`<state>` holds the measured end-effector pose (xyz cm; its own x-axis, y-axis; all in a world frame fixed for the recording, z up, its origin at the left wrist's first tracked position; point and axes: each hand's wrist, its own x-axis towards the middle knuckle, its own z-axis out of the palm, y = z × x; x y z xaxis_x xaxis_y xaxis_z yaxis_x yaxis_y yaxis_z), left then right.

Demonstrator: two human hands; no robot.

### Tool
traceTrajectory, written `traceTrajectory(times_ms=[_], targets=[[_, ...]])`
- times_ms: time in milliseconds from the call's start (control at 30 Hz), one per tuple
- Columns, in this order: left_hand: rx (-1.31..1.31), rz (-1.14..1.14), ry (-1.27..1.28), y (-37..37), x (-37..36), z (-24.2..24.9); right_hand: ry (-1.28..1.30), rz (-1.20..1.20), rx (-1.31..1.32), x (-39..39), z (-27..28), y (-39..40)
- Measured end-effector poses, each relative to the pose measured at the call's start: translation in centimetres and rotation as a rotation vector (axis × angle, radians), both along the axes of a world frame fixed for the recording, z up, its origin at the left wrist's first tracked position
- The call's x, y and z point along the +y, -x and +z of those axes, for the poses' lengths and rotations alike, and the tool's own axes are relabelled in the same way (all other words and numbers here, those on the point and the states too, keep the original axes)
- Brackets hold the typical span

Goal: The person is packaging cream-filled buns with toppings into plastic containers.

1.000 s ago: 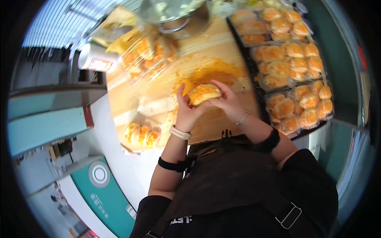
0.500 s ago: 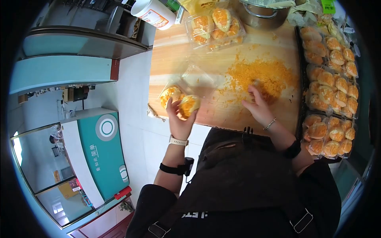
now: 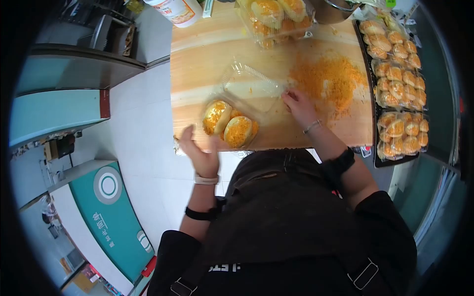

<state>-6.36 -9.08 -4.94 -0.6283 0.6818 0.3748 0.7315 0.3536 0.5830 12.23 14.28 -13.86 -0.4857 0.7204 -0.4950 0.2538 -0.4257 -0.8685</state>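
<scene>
An open clear plastic container sits near the front left of the wooden table. Its near half holds buns with orange shreds [image 3: 238,131]; its clear lid [image 3: 252,87] lies folded back, away from me. Just left of the buns is my left hand [image 3: 201,154], blurred, its fingers apart and holding nothing. My right hand [image 3: 298,107] has its fingers pinched at the lid's right edge. Beyond that hand, orange shreds [image 3: 335,81] are spread over the wooden table [image 3: 197,64].
More packed buns [image 3: 274,19] stand at the table's far edge, beside a metal pot [image 3: 335,11]. A white tub [image 3: 178,11] is at the far left. Along the right, a black tray [image 3: 379,160] bears several packs of buns [image 3: 399,91].
My left hand has let go of the bun and drawn back to the left. My right hand has moved left from the shreds to the lid's edge. The view has shifted.
</scene>
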Motion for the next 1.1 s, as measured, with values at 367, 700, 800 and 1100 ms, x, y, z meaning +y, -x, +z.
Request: traceTrajectory(times_ms=[367,700,800,1100], targets=[[-1.36,0.008,0.219,8.8,-1.0,-3.4,-0.819,0.096,-0.102,-5.0,10.8,2.5],[-1.429,-0.025,0.249,7.6,-1.8,-3.3,-1.17,0.491,-0.3,-14.6,5.7,-1.1],[-1.438,-0.072,0.188,7.3,-2.5,-3.6,-0.899,0.285,-0.2,-15.8,6.4,-0.7],[-1.613,-0.073,0.34,8.7,-3.5,-6.2,0.407,-0.182,-0.004,-16.5,2.3,0.4]])
